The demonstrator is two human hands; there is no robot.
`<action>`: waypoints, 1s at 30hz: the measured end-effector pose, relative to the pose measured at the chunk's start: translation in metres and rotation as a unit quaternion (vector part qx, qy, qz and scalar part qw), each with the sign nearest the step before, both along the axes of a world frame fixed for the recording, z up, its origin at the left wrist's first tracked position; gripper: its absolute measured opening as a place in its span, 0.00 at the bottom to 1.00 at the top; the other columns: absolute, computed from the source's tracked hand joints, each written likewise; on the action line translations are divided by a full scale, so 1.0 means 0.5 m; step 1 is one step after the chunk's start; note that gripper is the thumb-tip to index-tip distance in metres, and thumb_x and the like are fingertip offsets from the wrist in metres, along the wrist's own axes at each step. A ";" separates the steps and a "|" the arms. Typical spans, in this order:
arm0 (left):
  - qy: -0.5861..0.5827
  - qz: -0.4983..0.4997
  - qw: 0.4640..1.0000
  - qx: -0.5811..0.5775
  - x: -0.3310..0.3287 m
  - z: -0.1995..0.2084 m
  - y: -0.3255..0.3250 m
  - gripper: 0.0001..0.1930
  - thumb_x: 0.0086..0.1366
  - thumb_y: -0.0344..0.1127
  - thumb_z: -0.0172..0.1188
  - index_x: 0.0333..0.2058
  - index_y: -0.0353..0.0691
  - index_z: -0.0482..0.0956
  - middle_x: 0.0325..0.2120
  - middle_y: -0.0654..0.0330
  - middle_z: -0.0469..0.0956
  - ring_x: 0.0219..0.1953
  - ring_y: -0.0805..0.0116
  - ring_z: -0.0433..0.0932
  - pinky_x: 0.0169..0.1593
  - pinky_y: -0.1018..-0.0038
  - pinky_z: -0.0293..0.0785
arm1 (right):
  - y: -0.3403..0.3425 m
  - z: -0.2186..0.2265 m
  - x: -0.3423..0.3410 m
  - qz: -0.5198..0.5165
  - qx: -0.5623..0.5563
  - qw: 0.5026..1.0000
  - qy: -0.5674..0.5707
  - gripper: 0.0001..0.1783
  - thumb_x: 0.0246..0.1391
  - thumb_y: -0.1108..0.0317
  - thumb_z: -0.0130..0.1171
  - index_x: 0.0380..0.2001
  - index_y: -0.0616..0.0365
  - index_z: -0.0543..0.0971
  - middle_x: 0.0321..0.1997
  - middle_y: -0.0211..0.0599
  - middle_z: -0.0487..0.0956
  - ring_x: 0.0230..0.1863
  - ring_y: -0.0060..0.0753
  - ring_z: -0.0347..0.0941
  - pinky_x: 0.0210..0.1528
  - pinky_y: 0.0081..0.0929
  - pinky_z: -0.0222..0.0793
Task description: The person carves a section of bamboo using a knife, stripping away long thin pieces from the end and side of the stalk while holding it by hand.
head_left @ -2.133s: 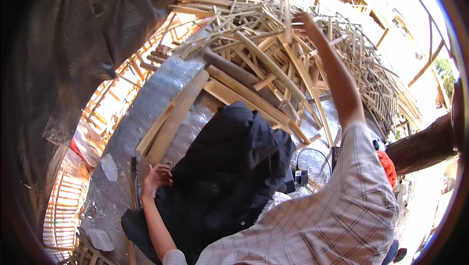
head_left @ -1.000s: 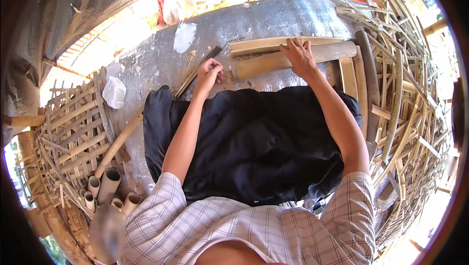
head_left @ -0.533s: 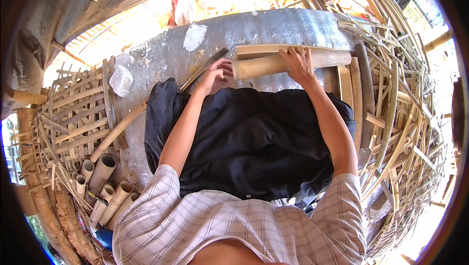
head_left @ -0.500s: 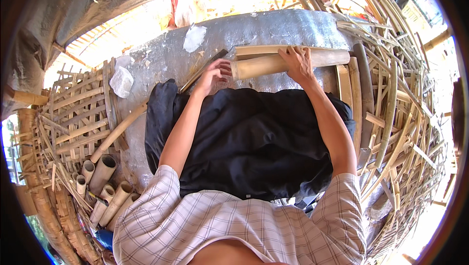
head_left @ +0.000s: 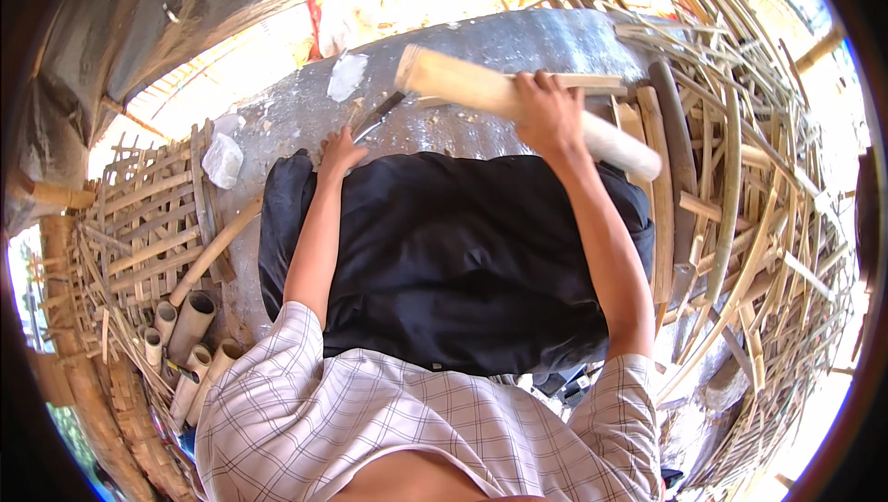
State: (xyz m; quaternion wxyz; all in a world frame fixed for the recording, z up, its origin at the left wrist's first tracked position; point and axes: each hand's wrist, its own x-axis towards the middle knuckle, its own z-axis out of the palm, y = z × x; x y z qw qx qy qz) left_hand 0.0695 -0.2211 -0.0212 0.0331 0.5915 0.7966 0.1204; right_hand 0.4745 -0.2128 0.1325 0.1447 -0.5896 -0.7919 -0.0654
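My right hand (head_left: pixel 552 118) is closed around a thick, pale bamboo tube (head_left: pixel 462 81). The tube hangs above the grey ground sheet, its left end farther away and its right end slanting toward me; motion blurs it. On the left, my left hand (head_left: pixel 340 149) has its fingers wrapped round the near end of a long knife (head_left: pixel 381 113) with a dark blade and a shiny edge. Its handle is mostly hidden by the fingers. Behind the tube, a split bamboo piece (head_left: pixel 592 82) lies on the sheet. Black cloth (head_left: pixel 462 252) covers my lap between both arms.
A woven bamboo lattice (head_left: pixel 153 224) and several upright bamboo tubes (head_left: pixel 192 322) stand at left. A pale stone (head_left: pixel 223 161) sits beside the lattice; a white scrap (head_left: pixel 347 76) lies farther back. Bamboo poles (head_left: pixel 655 187) and a heap of strips (head_left: pixel 768 206) fill the right.
My left hand has left the tube's end and moved left and nearer, closing on the knife. My right hand has lifted and tilted the bamboo tube, swinging its left end away from me.
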 end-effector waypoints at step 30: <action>-0.751 -0.149 0.643 0.004 0.475 0.229 0.132 0.23 0.71 0.47 0.48 0.41 0.33 0.84 0.36 0.57 0.83 0.34 0.67 0.80 0.41 0.64 0.81 | 0.079 -0.046 -0.029 -0.028 -0.340 0.538 0.771 0.19 0.64 0.64 0.63 0.52 0.63 0.74 0.41 0.45 0.84 0.32 0.36 0.84 0.33 0.35 0.81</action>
